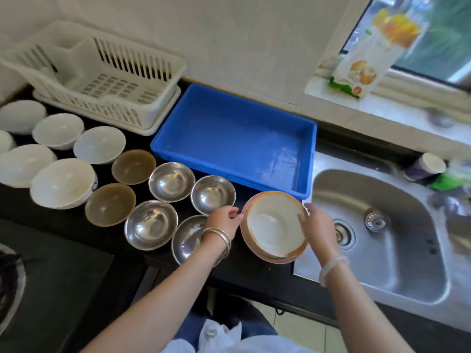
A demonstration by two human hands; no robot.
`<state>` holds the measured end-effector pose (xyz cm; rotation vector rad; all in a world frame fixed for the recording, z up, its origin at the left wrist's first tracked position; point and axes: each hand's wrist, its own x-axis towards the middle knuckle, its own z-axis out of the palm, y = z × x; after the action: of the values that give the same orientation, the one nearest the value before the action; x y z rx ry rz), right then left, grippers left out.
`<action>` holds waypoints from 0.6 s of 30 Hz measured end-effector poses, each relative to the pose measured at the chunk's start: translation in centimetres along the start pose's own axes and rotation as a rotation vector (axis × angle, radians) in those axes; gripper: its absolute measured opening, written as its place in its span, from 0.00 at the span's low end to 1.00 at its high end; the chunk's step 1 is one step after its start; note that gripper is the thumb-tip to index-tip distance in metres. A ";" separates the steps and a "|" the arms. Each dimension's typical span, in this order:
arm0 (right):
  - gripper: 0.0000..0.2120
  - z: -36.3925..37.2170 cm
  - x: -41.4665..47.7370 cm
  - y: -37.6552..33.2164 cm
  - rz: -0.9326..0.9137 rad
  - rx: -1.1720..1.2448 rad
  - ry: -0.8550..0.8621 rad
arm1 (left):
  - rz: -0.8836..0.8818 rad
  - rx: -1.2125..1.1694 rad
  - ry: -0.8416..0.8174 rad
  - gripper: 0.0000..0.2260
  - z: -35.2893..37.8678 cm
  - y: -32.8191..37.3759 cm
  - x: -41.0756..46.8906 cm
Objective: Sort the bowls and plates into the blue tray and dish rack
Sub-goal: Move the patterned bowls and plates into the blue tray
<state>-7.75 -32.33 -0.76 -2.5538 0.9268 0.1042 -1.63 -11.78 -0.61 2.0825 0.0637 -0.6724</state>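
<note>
**Orange-rimmed bowl between two hands at the tray's near corner**

The orange-rimmed bowl [275,225], white inside, sits between the two hands at the near right end of the black counter [237,266], tilted so its opening faces up and slightly toward the viewer; it is just in front of the near right corner of the blue tray [229,128] and just left of the steel sink [397,250]. The right hand [317,225] is at the bowl's right rim, thumb curled over the edge and fingers behind it, so it grips the bowl. The left hand [224,221], with metal bangles on its wrist, is at the bowl's left side with fingers loosely curled; the fingertips reach the rim, but I cannot tell whether they pinch it or only come close.

The blue tray lies at the far side of the counter with nothing in it; the white dish rack [102,80] stands to its left, against the wall, also holding no dishes.

Left of the hands the other bowls stand upright in rows; four steel bowls [171,181] are nearest, one of them partly under the left wrist; two brown bowls [133,166] are further left; several white bowls [100,144] fill the far left of the counter.

A printed carton [369,52] stands on the window ledge at the far right; a stove burner [10,276] shows at the near left edge.
</note>
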 end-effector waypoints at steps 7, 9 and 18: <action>0.08 0.5 -1.7 1.2 0.118 0.119 0.075 | 0.030 0.178 -0.067 0.13 2.4 0.7 0.6; 0.08 0.6 -2.1 0.9 0.155 0.123 0.101 | 0.028 0.182 -0.045 0.13 2.6 0.8 0.8; 0.09 1.1 -3.6 0.1 0.244 0.196 0.116 | 0.091 0.261 -0.015 0.12 2.0 1.7 1.9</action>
<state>-10.57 -29.80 -1.02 -2.2793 1.2271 -0.0624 -0.40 -14.75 -1.08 2.3137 -0.1331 -0.6698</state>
